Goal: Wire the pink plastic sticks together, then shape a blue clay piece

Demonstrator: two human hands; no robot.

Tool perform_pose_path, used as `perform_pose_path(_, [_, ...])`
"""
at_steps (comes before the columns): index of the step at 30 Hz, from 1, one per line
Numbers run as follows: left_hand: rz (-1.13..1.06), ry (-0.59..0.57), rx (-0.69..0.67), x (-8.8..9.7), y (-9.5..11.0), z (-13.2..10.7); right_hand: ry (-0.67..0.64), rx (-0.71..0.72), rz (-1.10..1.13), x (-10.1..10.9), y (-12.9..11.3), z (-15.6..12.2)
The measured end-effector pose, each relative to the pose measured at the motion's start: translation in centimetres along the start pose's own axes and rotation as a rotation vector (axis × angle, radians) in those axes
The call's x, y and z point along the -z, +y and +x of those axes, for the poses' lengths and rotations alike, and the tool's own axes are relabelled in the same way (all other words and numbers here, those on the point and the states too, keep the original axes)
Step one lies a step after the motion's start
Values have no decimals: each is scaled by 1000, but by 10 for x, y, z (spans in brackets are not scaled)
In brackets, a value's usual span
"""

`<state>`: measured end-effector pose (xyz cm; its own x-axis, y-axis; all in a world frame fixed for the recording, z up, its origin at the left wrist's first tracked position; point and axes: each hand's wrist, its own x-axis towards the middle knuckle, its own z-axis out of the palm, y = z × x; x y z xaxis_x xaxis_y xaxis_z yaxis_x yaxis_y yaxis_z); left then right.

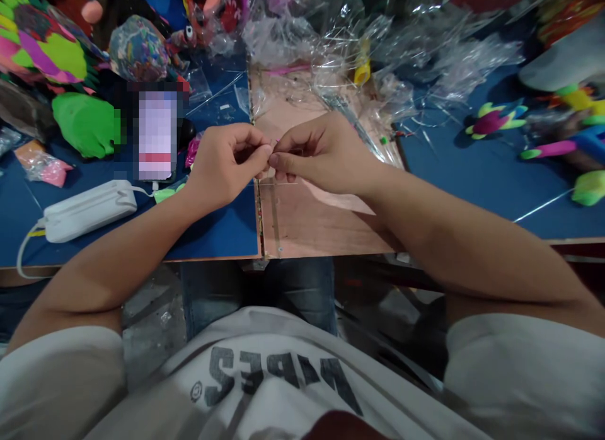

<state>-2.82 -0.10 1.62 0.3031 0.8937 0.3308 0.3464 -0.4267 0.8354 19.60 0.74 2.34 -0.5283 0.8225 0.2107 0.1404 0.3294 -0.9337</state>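
Observation:
My left hand [224, 162] and my right hand [326, 153] meet fingertip to fingertip above the seam between the blue tabletop and a bare wooden panel [321, 225]. Both are closed in a pinch. Whatever lies between the fingertips is too small or too hidden to name; a speck of pink shows near the right fingers. Beneath my right hand a pale sheet [340, 199] lies on the wood. Close to my left wrist are a crumpled magenta piece [193, 150] and a light green piece [167, 193].
A phone [157, 134] with a cable and a white power bank [89, 211] sit at left, near green clay [87, 125] and a multicoloured ball [139, 49]. Clear plastic wrap [331, 43] is heaped at the back. Colourful clay figures, including a small turtle-like one [495, 120], stand at right.

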Motion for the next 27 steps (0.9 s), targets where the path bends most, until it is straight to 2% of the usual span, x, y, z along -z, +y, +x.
perform_pose_path(4, [-59, 8, 4, -5, -11, 2, 45, -19, 43, -6, 3, 1])
perform_pose_path(11, [-178, 73, -48, -7, -23, 7, -12, -69, 225, -8, 7, 3])
perform_pose_path(17, [-170, 106, -44, -9, -24, 7, -43, -52, 288, -11, 6, 2])
perform_pose_path(20, [-182, 110, -35, -10, -24, 6, -17, -24, 315, -14, 6, 1])
perform_pose_path(27, [-164, 119, -92, -13, -19, 4, 23, -65, 314, -16, 4, 0])
